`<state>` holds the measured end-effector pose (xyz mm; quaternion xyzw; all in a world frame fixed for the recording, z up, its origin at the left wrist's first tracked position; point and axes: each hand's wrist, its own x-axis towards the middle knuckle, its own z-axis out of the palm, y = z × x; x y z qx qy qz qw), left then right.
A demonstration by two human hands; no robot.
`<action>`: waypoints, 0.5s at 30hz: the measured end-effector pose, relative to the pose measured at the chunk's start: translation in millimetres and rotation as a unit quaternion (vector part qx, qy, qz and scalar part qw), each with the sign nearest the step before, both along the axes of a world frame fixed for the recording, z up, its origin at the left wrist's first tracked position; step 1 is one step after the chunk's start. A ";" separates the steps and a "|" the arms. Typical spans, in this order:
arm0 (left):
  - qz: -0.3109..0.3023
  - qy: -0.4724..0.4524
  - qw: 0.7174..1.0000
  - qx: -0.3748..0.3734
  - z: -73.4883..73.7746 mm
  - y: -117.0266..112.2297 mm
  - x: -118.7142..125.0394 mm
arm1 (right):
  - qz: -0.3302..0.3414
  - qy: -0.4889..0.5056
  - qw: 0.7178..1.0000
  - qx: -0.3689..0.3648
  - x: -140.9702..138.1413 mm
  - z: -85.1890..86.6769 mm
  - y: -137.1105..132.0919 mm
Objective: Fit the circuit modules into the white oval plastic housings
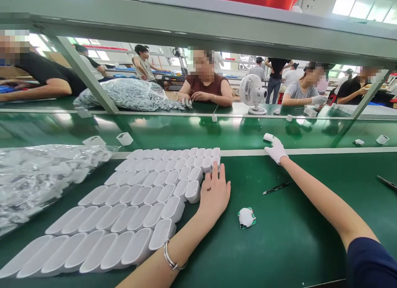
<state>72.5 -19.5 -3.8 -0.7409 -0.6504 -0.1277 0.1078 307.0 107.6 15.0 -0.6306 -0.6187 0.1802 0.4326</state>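
Observation:
Several rows of white oval plastic casings [130, 205] lie packed together on the green bench in front of me. My left hand [214, 193], bare with a metal bracelet on the wrist, lies flat with fingers stretched out, its fingertips against the right end of the far rows. My right hand [276, 150], in a white glove, reaches across the white strip at the bench's far edge. Its fingers are extended and touch a single white casing [268, 137] lying on the glossy green conveyor belt [186, 133].
A clear bag of white parts [37, 180] lies at my left. Black tweezers [277, 187], a white round piece on a green pad [247, 217] and another dark tool [387, 183] lie at my right. Loose casings ride the belt. Seated people, a small fan [252, 93] and another bag [130, 95] are opposite.

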 end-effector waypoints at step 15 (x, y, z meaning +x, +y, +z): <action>-0.126 -0.098 0.986 0.053 2.0 -23.4 6.7 | 0.424 -0.280 0.861 0.034 -41.5 0.1 -173.9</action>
